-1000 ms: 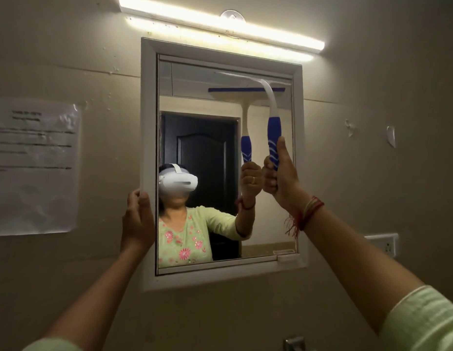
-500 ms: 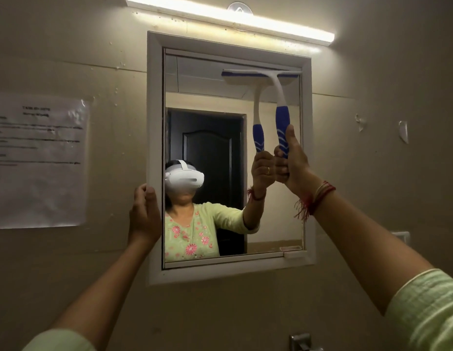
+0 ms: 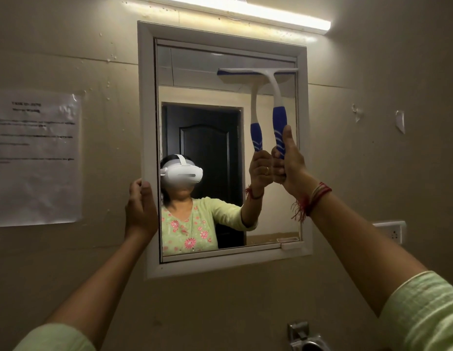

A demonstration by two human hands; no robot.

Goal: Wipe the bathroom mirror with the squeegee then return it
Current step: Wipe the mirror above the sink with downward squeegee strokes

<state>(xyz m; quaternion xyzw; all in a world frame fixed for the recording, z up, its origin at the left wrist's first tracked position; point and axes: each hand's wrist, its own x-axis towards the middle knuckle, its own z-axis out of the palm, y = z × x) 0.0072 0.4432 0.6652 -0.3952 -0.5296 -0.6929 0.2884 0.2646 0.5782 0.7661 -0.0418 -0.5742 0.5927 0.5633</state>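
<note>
Squeegee (image 3: 275,92) on mirror (image 3: 207,79) top-R; R hand (image 3: 288,163) grips handle (image 3: 279,122), end hidden; L hand (image 3: 140,206) holds frame (image 3: 147,110).

The lower end of the squeegee (image 3: 276,97) handle is buried inside the right grip (image 3: 288,163), so its tip cannot be seen. The left grip (image 3: 140,209) holds the edge of the mirror frame (image 3: 147,122) with its palm turned away and out of sight. Print on the paper notice (image 3: 35,158) is too blurred to read. The light tube (image 3: 245,8) is clipped by the top edge, and the metal fixture (image 3: 303,335) and both sleeves (image 3: 422,312) by the bottom edge. The right forearm covers part of the socket plate (image 3: 392,231).
</note>
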